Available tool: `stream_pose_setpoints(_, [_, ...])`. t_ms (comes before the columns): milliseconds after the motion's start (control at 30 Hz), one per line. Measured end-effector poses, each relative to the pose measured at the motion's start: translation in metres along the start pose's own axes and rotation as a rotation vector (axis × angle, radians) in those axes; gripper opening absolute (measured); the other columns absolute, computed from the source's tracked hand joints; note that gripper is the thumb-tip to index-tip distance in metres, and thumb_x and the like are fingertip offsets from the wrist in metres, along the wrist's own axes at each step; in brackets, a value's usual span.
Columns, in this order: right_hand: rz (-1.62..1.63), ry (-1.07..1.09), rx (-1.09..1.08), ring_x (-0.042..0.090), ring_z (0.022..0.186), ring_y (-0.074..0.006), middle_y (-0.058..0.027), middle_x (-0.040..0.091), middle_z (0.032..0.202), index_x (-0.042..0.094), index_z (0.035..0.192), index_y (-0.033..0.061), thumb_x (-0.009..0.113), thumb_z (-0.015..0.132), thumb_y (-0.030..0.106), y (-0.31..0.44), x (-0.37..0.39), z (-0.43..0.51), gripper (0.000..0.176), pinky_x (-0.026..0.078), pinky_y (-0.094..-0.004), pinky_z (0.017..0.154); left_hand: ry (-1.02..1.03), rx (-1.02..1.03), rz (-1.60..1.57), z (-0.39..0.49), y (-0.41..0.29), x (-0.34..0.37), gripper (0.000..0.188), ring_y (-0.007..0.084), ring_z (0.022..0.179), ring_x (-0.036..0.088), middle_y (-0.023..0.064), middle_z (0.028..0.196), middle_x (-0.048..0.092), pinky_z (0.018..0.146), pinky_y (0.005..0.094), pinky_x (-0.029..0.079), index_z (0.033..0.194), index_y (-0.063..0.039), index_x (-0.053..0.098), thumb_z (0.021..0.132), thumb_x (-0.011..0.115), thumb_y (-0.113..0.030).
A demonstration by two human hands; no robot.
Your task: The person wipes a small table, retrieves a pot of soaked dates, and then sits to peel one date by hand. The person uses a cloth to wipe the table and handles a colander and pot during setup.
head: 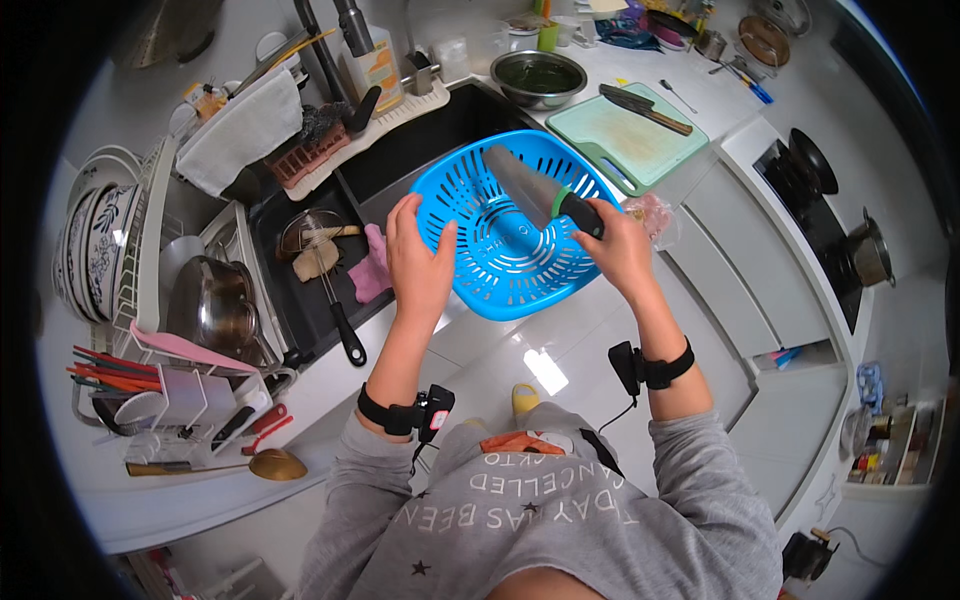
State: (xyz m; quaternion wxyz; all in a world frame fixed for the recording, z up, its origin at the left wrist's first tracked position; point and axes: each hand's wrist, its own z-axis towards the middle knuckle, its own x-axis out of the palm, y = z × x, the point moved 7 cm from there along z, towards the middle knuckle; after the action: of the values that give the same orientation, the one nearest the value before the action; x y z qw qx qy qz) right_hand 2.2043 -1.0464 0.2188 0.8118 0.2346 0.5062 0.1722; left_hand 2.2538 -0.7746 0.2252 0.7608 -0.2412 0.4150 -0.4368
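A blue plastic colander point(517, 292) is held up in front of me, over the sink's front edge and the floor. My left hand point(420, 262) grips its left rim, thumb inside the rim. My right hand point(619, 251) is at the right rim, closed around the black handle of a kitchen knife point(517, 184). The knife has a green collar, and its broad blade slants up and left across the colander's opening. Whether the right fingers also bear on the rim is hidden. Inside the colander I see only slots and raised lettering.
Left of the colander, the dark sink point(375, 169) holds a wire skimmer point(322, 262) and a pink cloth point(371, 270). A metal bowl of dark greenish contents point(538, 79) stands behind. Another knife point(649, 112) lies on the green cutting board point(630, 146). A dish rack point(154, 247) stands left.
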Motion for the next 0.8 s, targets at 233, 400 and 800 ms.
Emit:
stream_pose_setpoints(233, [0.591, 0.032, 0.186, 0.063, 0.081, -0.0155, -0.0108, 0.067, 0.093, 0.06, 0.115, -0.0025, 0.078, 0.072, 0.019, -0.017, 0.006, 0.009, 0.052, 0.049, -0.0284, 0.074, -0.01, -0.28, -0.396, 0.027, 0.001, 0.035, 0.049, 0.023, 0.101, 0.058, 0.0138, 0.113, 0.056, 0.086, 0.0347, 0.049, 0.118, 0.004, 0.051, 0.082, 0.072, -0.023])
stream_pose_setpoints(400, [0.673, 0.027, 0.165, 0.062, 0.086, -0.014, -0.0093, 0.066, 0.097, 0.059, 0.118, -0.002, 0.078, 0.073, 0.018, -0.013, 0.016, 0.005, 0.054, 0.049, -0.0274, 0.077, 0.133, -0.717, -0.855, 0.027, 0.015, 0.066, 0.049, 0.0212, 0.1, 0.06, 0.0145, 0.11, 0.061, 0.087, 0.0355, 0.05, 0.116, 0.004, 0.053, 0.087, 0.067, -0.033])
stream_pose_setpoints(800, [0.615, -0.01, 0.054, 0.063, 0.086, -0.0129, -0.0086, 0.067, 0.097, 0.059, 0.118, -0.0002, 0.078, 0.073, 0.016, 0.02, 0.02, -0.018, 0.051, 0.049, -0.0255, 0.077, 0.133, -0.764, -1.009, 0.03, 0.007, 0.072, 0.038, 0.019, 0.09, 0.062, 0.0095, 0.098, 0.065, 0.08, 0.0343, 0.05, 0.101, 0.002, 0.06, 0.085, 0.071, -0.031])
